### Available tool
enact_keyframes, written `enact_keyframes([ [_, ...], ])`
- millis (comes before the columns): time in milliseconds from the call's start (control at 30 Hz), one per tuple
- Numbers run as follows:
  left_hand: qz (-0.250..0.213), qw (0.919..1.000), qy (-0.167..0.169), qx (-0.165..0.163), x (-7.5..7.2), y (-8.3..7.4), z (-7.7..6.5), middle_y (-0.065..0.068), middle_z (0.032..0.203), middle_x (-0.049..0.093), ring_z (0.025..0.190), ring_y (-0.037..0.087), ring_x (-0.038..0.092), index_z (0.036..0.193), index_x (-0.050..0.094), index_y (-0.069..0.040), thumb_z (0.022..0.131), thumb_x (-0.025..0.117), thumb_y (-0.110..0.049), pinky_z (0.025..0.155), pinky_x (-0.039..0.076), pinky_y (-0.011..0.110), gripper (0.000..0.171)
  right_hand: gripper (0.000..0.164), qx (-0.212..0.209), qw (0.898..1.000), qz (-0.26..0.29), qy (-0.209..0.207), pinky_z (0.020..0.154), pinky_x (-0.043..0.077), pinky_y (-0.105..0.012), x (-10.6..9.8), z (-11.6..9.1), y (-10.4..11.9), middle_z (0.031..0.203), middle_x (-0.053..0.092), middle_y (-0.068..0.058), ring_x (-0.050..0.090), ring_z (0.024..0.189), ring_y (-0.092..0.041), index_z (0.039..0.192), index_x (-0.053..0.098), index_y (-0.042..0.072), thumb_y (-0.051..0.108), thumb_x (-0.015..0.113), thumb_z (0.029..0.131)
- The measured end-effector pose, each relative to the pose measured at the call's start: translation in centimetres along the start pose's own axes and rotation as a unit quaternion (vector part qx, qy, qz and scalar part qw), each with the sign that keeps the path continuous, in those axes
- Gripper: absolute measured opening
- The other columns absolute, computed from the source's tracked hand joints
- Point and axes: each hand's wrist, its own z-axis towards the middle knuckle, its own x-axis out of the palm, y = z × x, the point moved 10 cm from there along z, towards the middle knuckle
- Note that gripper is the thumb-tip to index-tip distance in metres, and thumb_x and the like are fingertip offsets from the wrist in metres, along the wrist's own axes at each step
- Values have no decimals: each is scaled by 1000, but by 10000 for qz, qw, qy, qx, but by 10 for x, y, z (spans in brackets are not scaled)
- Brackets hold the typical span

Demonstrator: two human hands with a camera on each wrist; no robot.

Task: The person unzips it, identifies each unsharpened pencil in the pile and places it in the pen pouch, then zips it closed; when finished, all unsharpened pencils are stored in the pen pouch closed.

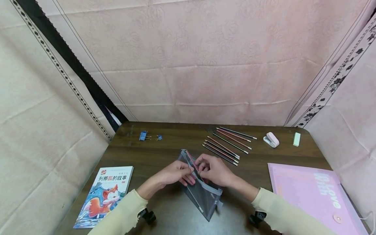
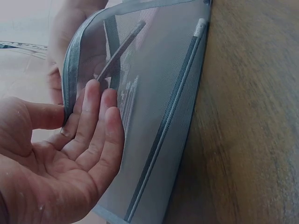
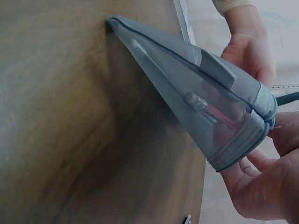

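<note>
A grey mesh zip pouch (image 1: pixel 202 197) is held up over the table at a tilt, its top gaping. My left hand (image 1: pixel 179 173) pinches the pouch's rim between thumb and fingers; in the left wrist view its fingers lie along the mesh. At the opening, my right hand (image 1: pixel 215 169) has curled fingers around a reddish pencil (image 1: pixel 191 160) that slants into the pouch. Through the mesh in the right wrist view, this pencil's end (image 3: pixel 205 108) shows inside. Another pencil (image 2: pixel 170 112) lies along the pouch's far side in the left wrist view.
Several pencils (image 1: pixel 221 151) lie in a slanted row behind the pouch. Two blue binder clips (image 1: pixel 143 135) are at back left; a stapler (image 1: pixel 271 139) and a pale green eraser (image 1: pixel 296 139) at back right. A fox storybook (image 1: pixel 102 195) lies left, a pink folder (image 1: pixel 305 192) right.
</note>
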Motion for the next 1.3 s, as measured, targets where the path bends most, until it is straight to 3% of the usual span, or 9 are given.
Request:
enact_keyframes([
  [167, 22, 10000, -52, 30, -1, 0, 0, 16, 96, 74, 89, 25, 72, 106, 66, -3, 100, 50, -28, 78, 59, 39, 31, 23, 63, 9997, -176, 143, 52, 55, -31, 2, -2, 0, 84, 69, 1, 64, 66, -16, 107, 62, 16, 9, 68, 86],
  [333, 88, 9999, -39, 32, -2, 1, 1, 13, 95, 74, 89, 24, 72, 104, 67, -4, 100, 51, -31, 78, 60, 37, 32, 24, 282, 9992, 279, 32, 53, 57, -36, -9, -2, -3, 84, 70, -5, 67, 65, -25, 107, 64, 11, 16, 72, 86],
  [633, 78, 9999, -96, -36, -3, 2, -1, 14, 96, 74, 88, 24, 72, 101, 67, -2, 99, 52, -32, 78, 59, 39, 33, 18, 47, 9968, 149, -789, 60, 58, -46, -58, 5, -21, 84, 69, -2, 67, 71, -35, 102, 65, 22, 20, 72, 86],
  [833, 47, 9999, -133, -67, -3, 2, -1, 14, 96, 74, 89, 24, 72, 102, 67, -2, 99, 52, -31, 77, 59, 38, 32, 17, -119, 9914, -134, -1299, 57, 58, -40, -97, 15, -42, 89, 72, -5, 67, 71, -37, 102, 65, 22, 19, 71, 87],
  [933, 47, 9999, -135, -52, -3, 2, -1, 14, 96, 74, 89, 25, 72, 102, 67, -2, 99, 52, -31, 77, 59, 38, 32, 17, -234, 9853, -562, -1594, 56, 56, -32, -120, 21, -54, 90, 73, -5, 67, 70, -30, 103, 65, 22, 21, 71, 87],
  [1067, 38, 9999, -130, -34, -3, 1, -2, 15, 96, 74, 89, 25, 71, 102, 66, -2, 99, 52, -30, 77, 59, 38, 32, 17, -430, 9669, -1550, -1980, 62, 53, -27, -143, 26, -65, 85, 71, 1, 64, 70, -15, 102, 66, 19, 21, 72, 86],
  [1167, 36, 9999, -131, -37, -3, 1, -2, 15, 96, 74, 89, 25, 72, 101, 66, -2, 99, 52, -30, 77, 59, 39, 32, 19, -533, 9524, -2180, -2063, 65, 51, -29, -151, 30, -71, 82, 70, 3, 61, 70, -11, 103, 68, 15, 17, 73, 85],
  [1300, 26, 9999, -115, -48, -2, 3, -2, 14, 95, 74, 89, 24, 72, 101, 66, -2, 99, 52, -30, 77, 59, 39, 31, 21, -483, 9443, -2589, -1971, 64, 51, -32, -153, 35, -81, 83, 70, 2, 61, 71, -13, 104, 68, 14, 16, 73, 84],
])
